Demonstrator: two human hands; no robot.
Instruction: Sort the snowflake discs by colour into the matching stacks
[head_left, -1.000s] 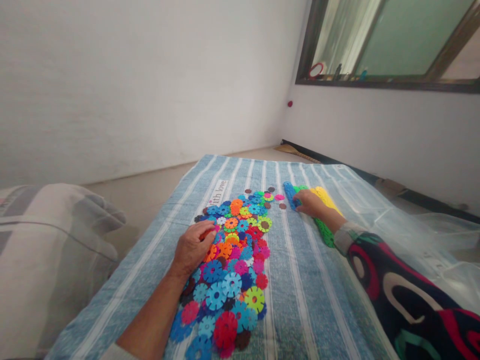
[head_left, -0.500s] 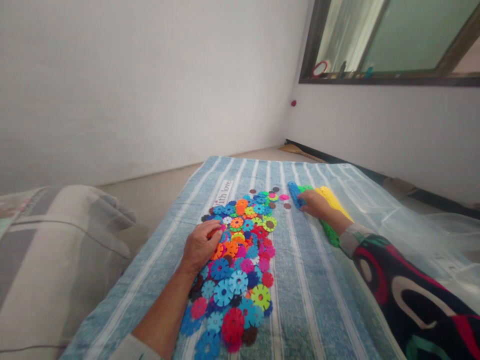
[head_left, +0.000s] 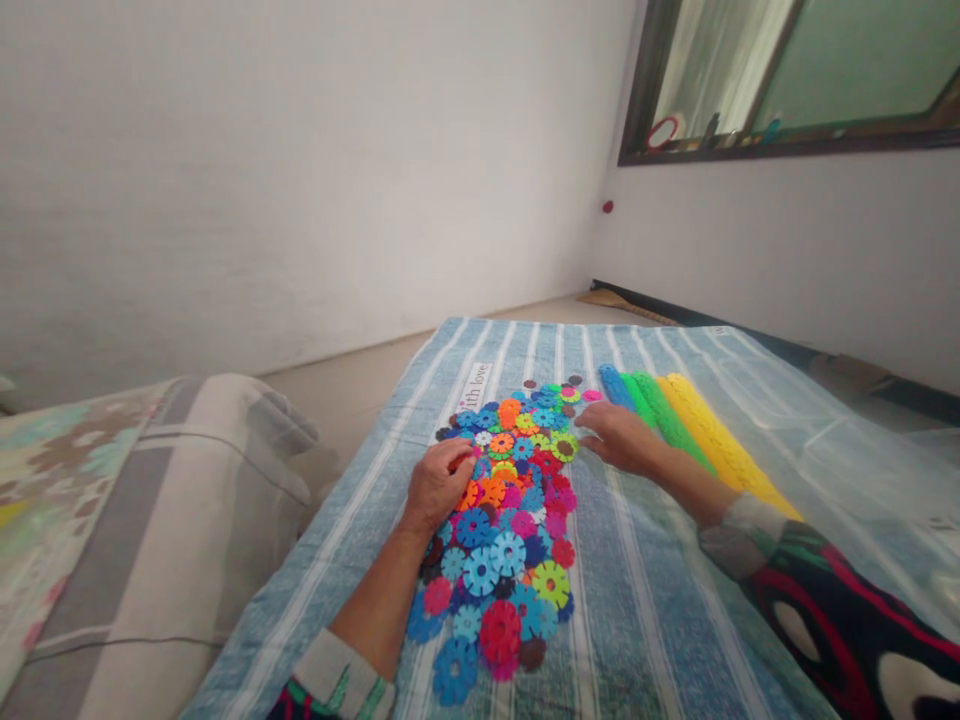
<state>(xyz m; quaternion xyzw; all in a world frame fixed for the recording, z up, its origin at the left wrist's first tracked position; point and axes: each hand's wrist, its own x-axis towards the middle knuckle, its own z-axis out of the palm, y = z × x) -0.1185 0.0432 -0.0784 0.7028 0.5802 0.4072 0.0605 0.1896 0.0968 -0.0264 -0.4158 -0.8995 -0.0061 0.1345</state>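
A spread of flat plastic snowflake discs in blue, orange, pink, green and red lies on a blue striped cloth. My left hand rests on the left side of the spread, fingers curled onto an orange disc. My right hand lies flat, fingers stretched toward the discs at the spread's far right edge. Just right of it lie three long rows of stacked discs: blue, green and yellow.
A grey and white folded blanket sits at the left. Clear plastic sheeting covers the cloth's right side. White walls meet at a corner ahead, with a window sill at upper right holding small items.
My right hand left the stacked rows and moved left to the edge of the disc spread. The view shifted left, and my left hand stayed on the discs.
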